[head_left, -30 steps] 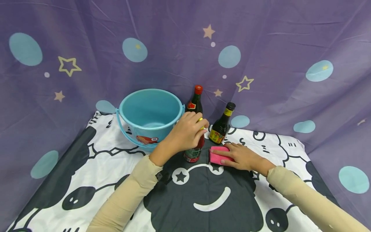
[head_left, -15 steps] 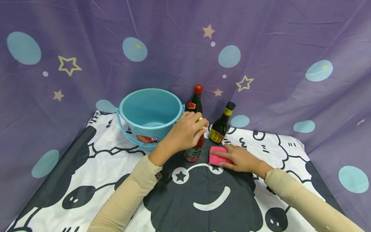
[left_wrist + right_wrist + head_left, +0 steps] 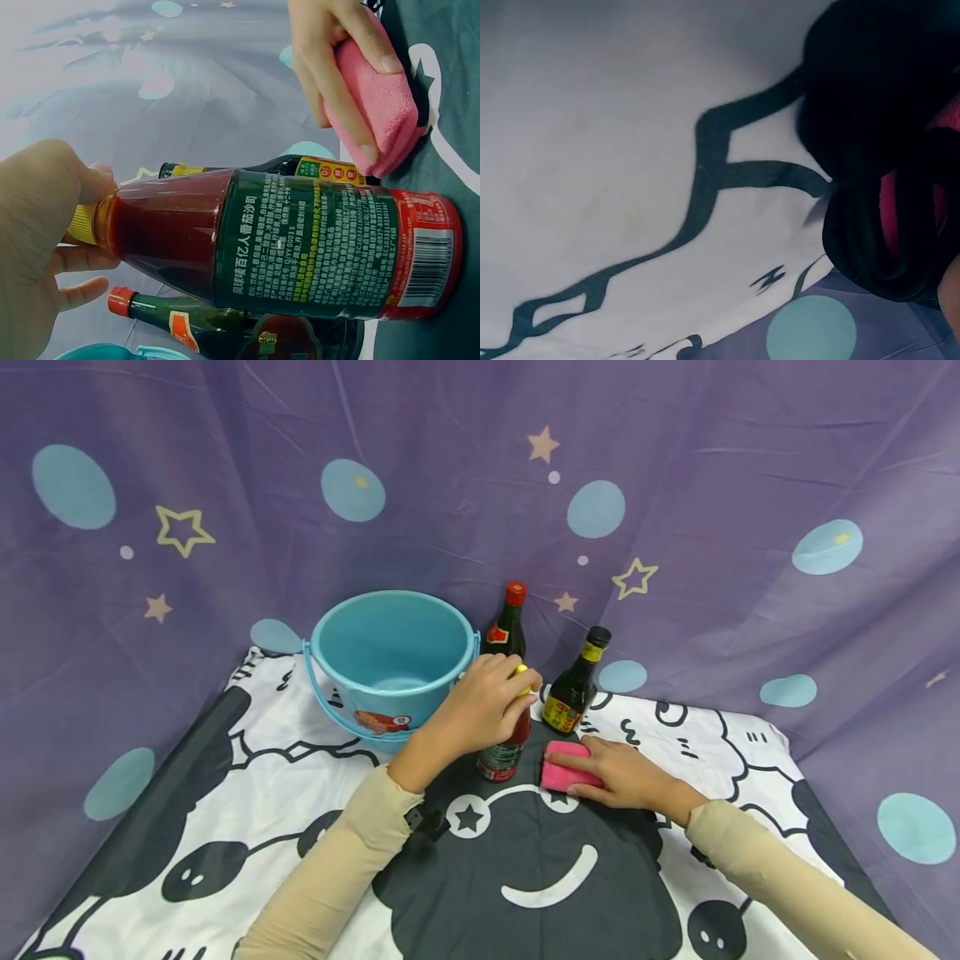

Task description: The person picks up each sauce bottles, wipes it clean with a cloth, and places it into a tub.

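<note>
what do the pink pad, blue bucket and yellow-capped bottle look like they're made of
Pink pad: probably towel-like fabric, matte; its surface looks fuzzy.
Blue bucket: likely moulded plastic, smooth, with a soft sheen on its inner floor.
Yellow-capped bottle: glass or clear plastic, I can't tell which; it's glossy, and red seems to show through above the label.

Pink cloth (image 3: 889,214) mostly hidden in right-wrist view.

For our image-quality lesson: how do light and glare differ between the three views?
Head view: fairly even light, blue bucket clear; left wrist: curtain washed out upper left, yellow-capped bottle's label print crisp; right wrist: dim, near-black shapes lacking detail.
</note>
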### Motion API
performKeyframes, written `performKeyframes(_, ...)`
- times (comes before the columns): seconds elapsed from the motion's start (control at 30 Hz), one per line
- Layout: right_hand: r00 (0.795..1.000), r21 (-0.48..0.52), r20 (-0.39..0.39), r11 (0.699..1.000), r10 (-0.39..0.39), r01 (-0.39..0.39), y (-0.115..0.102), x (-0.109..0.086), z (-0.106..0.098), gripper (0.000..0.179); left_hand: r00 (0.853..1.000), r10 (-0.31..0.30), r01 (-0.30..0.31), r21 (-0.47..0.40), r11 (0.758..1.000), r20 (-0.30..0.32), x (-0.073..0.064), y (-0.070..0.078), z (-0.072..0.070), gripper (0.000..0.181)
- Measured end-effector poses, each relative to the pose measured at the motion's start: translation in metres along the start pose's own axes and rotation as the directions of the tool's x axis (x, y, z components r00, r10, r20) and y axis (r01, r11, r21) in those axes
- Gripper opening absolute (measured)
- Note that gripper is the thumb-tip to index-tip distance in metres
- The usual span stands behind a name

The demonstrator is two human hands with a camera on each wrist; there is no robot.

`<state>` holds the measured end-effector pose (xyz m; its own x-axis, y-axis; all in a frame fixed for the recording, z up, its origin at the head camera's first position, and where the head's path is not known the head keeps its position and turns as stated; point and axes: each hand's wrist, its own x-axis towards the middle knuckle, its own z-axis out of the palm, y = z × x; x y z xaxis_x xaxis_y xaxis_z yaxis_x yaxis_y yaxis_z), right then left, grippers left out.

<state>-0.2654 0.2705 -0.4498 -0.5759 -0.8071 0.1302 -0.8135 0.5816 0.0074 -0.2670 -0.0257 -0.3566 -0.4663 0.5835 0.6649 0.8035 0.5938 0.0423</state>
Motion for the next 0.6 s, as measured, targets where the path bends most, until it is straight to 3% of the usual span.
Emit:
performKeyframes(0.2,0.995,-0.025,-0.076,0.998,-0.064,0.062,-0.004,0.003,-0.008,0.065,0.999,-0.011,0.012,-0.025,1.000,0.042,0.001,-0.002,-0.005,0.010)
performKeyframes(0.37,0.983,-0.088,-0.151,0.992,-0.107,0.095,-0.012,0.010,-0.028,0.069,0.994,-0.035,0.044,-0.079,0.996,0.105,0.001,-0.003,-0.012,0.014)
performKeyframes(0.6,0.937,-0.127,-0.342,0.991,-0.076,0.034,-0.018,0.018,-0.073,0.056,0.995,-0.046,0.052,-0.065,0.997,0.094,0.002,-0.001,-0.011,0.013)
